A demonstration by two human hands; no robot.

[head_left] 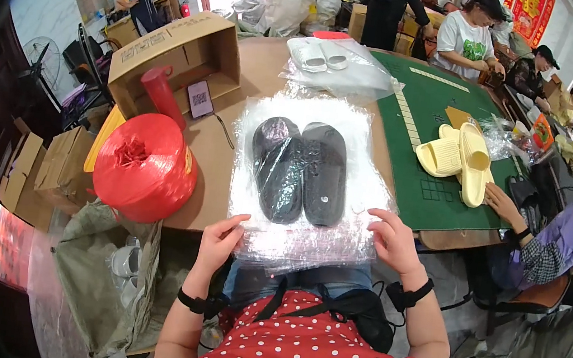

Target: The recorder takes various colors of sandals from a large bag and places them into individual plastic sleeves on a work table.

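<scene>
A pair of dark slippers (326, 177) lies side by side inside a clear plastic bag (363, 203), in front of me at the table's near edge. Whitish plastic shows beneath and around them. At the bag's lower left edge is my left hand (218, 244), its index finger and thumb a little apart at the plastic. My right hand (399, 246) is by the lower right edge, fingers bent and spread, with the fingertips near or on the plastic. The bag's lower end reaches over the table edge towards my lap.
To the left stand a red twine roll (146, 175), a red cup (161, 94), a phone (200, 99) and a cardboard box (137, 51). White slippers (308, 56) lie on plastic at the back. Yellow slippers (474, 160) are on the green mat (414, 196), by a co-worker's hand (503, 206).
</scene>
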